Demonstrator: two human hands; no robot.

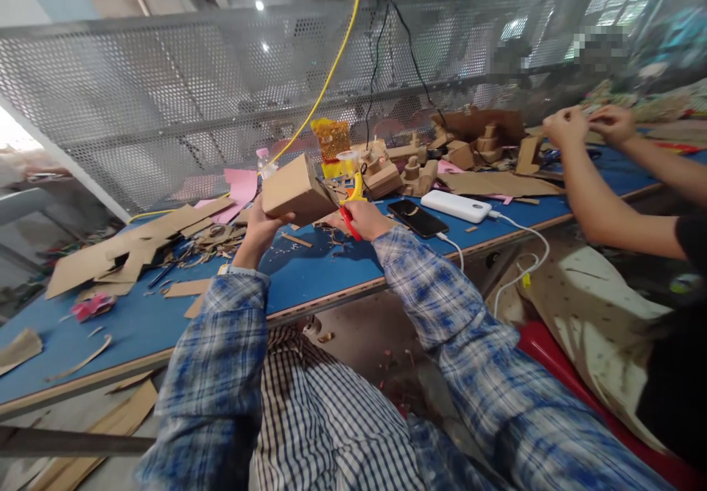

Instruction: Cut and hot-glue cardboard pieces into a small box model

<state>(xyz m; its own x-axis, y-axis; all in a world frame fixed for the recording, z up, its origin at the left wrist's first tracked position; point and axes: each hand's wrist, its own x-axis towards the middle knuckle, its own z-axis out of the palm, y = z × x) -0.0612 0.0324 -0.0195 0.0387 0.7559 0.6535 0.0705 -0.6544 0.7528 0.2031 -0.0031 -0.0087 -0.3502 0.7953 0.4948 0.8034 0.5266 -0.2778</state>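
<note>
A brown cardboard box (pixel 298 195) is held up above the blue table in my left hand (pixel 261 227), whose fingers and thumb wrap its lower left side. My right hand (pixel 365 218) grips red-handled scissors (pixel 350 221) at the box's right side. The blades are mostly hidden beside the box's edge, so how far apart they are cannot be made out. Just behind my right hand is a yellow object (pixel 354 188), partly covered.
Cardboard strips (pixel 138 244) and scraps litter the blue table (pixel 298 274) at left. A black phone (pixel 418 218) and white power bank (pixel 456 206) with cables lie right. Cardboard pieces (pixel 414 174) stand behind. Another person's hands (pixel 568 126) are at far right.
</note>
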